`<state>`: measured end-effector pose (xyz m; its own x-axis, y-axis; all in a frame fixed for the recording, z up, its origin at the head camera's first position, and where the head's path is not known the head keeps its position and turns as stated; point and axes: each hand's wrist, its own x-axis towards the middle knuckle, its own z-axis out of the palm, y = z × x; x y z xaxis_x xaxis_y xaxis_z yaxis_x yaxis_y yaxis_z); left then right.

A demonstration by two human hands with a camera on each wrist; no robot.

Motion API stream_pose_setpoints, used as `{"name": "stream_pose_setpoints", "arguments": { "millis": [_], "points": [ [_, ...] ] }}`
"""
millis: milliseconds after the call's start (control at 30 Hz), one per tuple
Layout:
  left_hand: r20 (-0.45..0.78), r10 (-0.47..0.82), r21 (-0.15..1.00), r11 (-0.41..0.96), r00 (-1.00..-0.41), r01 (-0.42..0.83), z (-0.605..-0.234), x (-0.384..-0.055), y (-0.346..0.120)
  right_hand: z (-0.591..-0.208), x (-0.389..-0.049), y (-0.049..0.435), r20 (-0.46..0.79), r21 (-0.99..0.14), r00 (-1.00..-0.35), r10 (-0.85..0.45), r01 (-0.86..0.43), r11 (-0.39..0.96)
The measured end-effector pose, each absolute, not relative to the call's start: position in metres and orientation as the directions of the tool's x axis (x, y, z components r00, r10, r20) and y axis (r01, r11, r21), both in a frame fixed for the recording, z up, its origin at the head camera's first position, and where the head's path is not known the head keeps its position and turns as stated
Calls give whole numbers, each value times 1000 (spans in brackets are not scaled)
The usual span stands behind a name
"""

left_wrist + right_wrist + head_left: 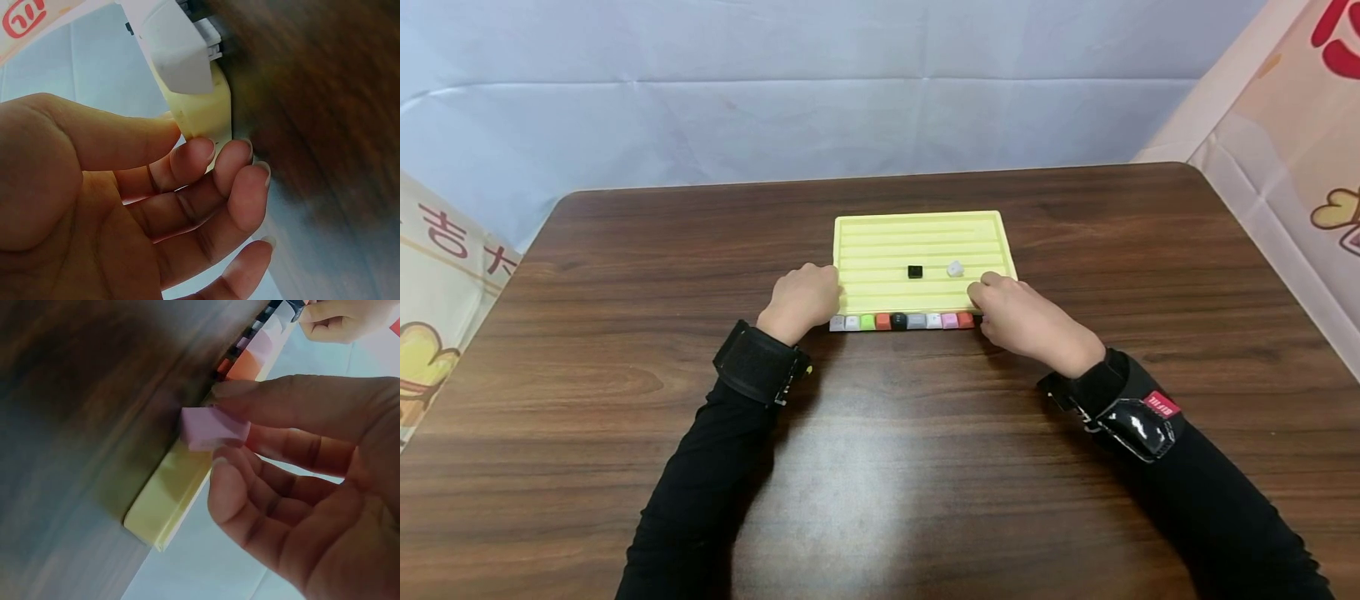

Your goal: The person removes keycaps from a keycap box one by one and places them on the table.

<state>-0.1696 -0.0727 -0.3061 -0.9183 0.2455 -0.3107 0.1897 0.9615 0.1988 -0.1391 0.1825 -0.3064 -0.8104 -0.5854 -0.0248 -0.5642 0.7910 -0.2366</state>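
A yellow ridged tray (917, 237) lies on the table, with a row of coloured keycaps (916, 322) along its near edge. At the tray's left side, my left hand (805, 298) pinches its near corner between thumb and fingers; a pale grey keycap (178, 59) sits beside that grip. My right hand (1028, 325) is at the near right corner. Its thumb and fingertips pinch a pink keycap (212, 430) against the tray's front edge, beside an orange keycap (244, 365). On the tray's ridges lie a black keycap (915, 272) and a white keycap (955, 268).
The brown wooden table (887, 467) extends around the tray on every side. Behind it hangs a pale blue cloth (820, 125), and printed cloths stand at the left and right.
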Motion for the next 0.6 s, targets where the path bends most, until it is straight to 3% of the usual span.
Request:
{"name": "stream_pose_setpoints", "arguments": {
  "millis": [600],
  "points": [
    [-311,246,208,960,-918,187,-304,-167,-75,-297,-143,188,-121,-273,-806,-579,-533,801]
  ]
}}
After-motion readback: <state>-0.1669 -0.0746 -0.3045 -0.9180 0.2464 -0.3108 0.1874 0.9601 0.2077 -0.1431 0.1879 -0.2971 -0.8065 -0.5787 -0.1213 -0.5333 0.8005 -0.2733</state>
